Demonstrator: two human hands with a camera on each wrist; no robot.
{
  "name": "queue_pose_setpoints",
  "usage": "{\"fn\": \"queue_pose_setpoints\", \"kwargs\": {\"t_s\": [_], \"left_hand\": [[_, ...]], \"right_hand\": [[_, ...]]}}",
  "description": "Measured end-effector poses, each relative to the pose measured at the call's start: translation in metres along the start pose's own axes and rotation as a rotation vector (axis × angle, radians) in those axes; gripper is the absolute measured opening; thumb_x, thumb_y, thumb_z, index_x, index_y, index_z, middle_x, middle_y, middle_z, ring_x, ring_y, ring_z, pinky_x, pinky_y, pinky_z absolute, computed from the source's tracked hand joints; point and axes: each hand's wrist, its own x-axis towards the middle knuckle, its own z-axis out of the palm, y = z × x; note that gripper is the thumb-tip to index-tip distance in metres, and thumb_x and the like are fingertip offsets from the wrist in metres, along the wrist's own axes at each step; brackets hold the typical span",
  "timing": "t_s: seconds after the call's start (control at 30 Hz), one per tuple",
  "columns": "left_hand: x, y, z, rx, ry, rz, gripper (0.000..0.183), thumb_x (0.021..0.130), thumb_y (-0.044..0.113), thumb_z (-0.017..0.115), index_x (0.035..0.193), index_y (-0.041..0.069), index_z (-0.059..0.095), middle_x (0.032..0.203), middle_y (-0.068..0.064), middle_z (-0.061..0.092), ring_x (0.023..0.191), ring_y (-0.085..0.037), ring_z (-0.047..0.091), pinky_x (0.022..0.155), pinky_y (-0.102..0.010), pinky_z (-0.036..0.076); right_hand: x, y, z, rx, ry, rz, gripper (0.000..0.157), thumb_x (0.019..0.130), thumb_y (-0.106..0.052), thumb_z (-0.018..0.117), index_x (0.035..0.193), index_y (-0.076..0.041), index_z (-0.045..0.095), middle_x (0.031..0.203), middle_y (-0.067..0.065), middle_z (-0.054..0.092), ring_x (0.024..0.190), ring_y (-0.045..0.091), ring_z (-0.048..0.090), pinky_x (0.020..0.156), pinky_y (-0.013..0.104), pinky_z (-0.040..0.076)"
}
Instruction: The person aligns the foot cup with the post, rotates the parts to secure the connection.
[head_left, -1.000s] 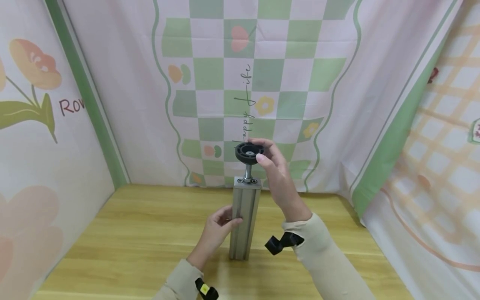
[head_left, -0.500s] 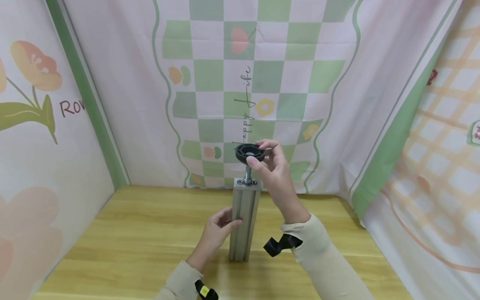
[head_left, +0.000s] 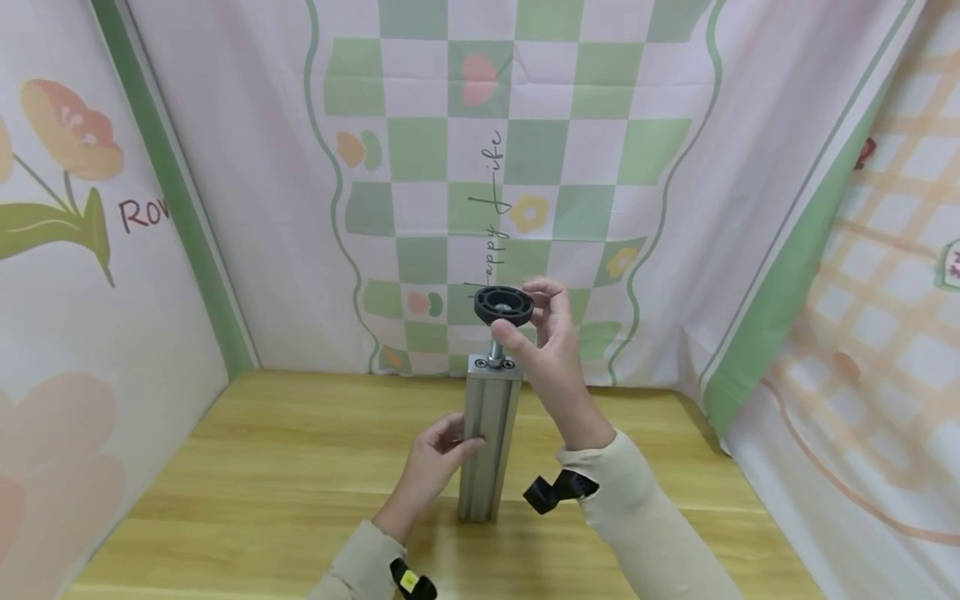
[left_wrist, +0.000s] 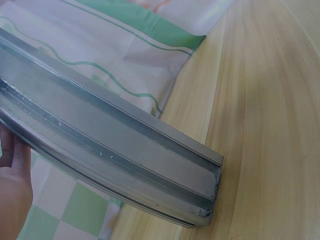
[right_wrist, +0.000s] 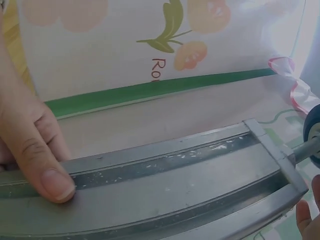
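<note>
An aluminium profile (head_left: 495, 417) stands on end on the wooden table. From its top end plate rises a threaded rod (head_left: 496, 348), which carries a round black levelling foot (head_left: 486, 312). My left hand (head_left: 432, 458) grips the profile about halfway up from the left, its thumb on the near face. At the top, my right hand (head_left: 553, 358) holds the foot's rim, thumb on the near side and fingers curled at the right. Light specks lie in the profile's (right_wrist: 175, 185) groove in the right wrist view. The left wrist view shows the profile's (left_wrist: 115, 135) lower end against the table.
The wooden tabletop (head_left: 300, 467) spreads around the profile. A checked cloth (head_left: 420, 150) hangs behind it, with printed cloth walls at the left (head_left: 60, 333) and right (head_left: 862, 333). Both wrists wear black camera mounts (head_left: 558, 492).
My right thumb has moved left and down along the foot's rim, and the fingers have shifted to its right side. The foot leans slightly rightward. My left hand and the profile stay put.
</note>
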Motion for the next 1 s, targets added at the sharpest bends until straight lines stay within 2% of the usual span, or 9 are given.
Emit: {"fn": "queue_pose_setpoints", "kwargs": {"t_s": [0.1,0.13,0.2,0.3,0.47,0.67,0.87,1.0], "left_hand": [[0.000,0.000,0.000,0.000,0.000,-0.001,0.041,0.089,0.020,0.079,0.126,0.007,0.067,0.107,-0.008,0.067,0.099,-0.021,0.063,0.085,-0.028,0.054],[0.000,0.000,0.000,0.002,0.000,-0.002,0.041,0.089,0.020,0.079,0.125,0.007,0.067,0.107,-0.008,0.067,0.099,-0.021,0.063,0.085,-0.028,0.054],[0.000,0.000,0.000,0.002,0.000,-0.007,0.041,0.089,0.021,0.079,0.126,0.007,0.067,0.107,-0.008,0.067,0.100,-0.022,0.062,0.085,-0.028,0.054],[0.000,-0.001,0.000,0.009,0.000,-0.012,0.042,0.089,0.022,0.079,0.126,0.008,0.066,0.108,-0.008,0.067,0.100,-0.022,0.062,0.086,-0.028,0.054],[0.000,0.000,0.000,0.013,-0.006,-0.012,0.043,0.089,0.024,0.079,0.127,0.009,0.066,0.109,-0.008,0.067,0.102,-0.023,0.062,0.088,-0.029,0.054],[0.000,-0.001,-0.001,0.017,-0.004,-0.011,0.043,0.089,0.024,0.079,0.127,0.009,0.066,0.109,-0.008,0.067,0.101,-0.022,0.062,0.087,-0.029,0.054],[0.000,-0.001,0.000,0.009,-0.008,0.001,0.042,0.089,0.022,0.079,0.127,0.008,0.066,0.108,-0.008,0.067,0.101,-0.022,0.063,0.087,-0.029,0.054],[0.000,-0.001,-0.001,0.009,-0.008,-0.008,0.043,0.088,0.024,0.079,0.127,0.009,0.066,0.109,-0.008,0.067,0.101,-0.022,0.063,0.087,-0.029,0.054]], "right_hand": [[0.001,0.004,-0.002,0.056,-0.067,-0.007,0.062,0.101,-0.045,0.045,0.148,-0.007,0.034,0.134,0.014,0.049,0.124,0.030,0.048,0.108,0.040,0.034],[0.003,0.004,-0.002,0.083,-0.092,-0.008,0.061,0.101,-0.042,0.039,0.151,-0.005,0.032,0.139,0.015,0.047,0.129,0.029,0.045,0.113,0.043,0.028],[0.005,0.005,-0.003,0.127,-0.134,-0.017,0.061,0.104,-0.039,0.030,0.152,-0.001,0.032,0.148,0.016,0.042,0.138,0.028,0.037,0.117,0.047,0.017],[0.007,0.005,-0.004,0.180,-0.170,-0.028,0.060,0.107,-0.038,0.024,0.150,0.003,0.036,0.158,0.014,0.033,0.144,0.026,0.031,0.119,0.051,0.010],[0.009,0.006,-0.005,0.223,-0.187,-0.037,0.053,0.107,-0.032,0.026,0.146,-0.001,0.045,0.156,0.016,0.038,0.145,0.029,0.031,0.119,0.049,0.012],[0.009,0.008,-0.006,0.244,-0.182,-0.034,0.044,0.104,-0.024,0.031,0.137,-0.008,0.055,0.146,0.014,0.050,0.142,0.032,0.035,0.117,0.046,0.021],[0.009,0.011,-0.004,0.233,-0.148,-0.050,0.044,0.102,-0.024,0.032,0.134,-0.003,0.054,0.141,0.016,0.053,0.133,0.035,0.043,0.113,0.044,0.029],[0.008,0.012,-0.003,0.201,-0.130,-0.067,0.044,0.101,-0.023,0.033,0.134,-0.003,0.053,0.140,0.021,0.051,0.129,0.034,0.045,0.113,0.044,0.028]]}}
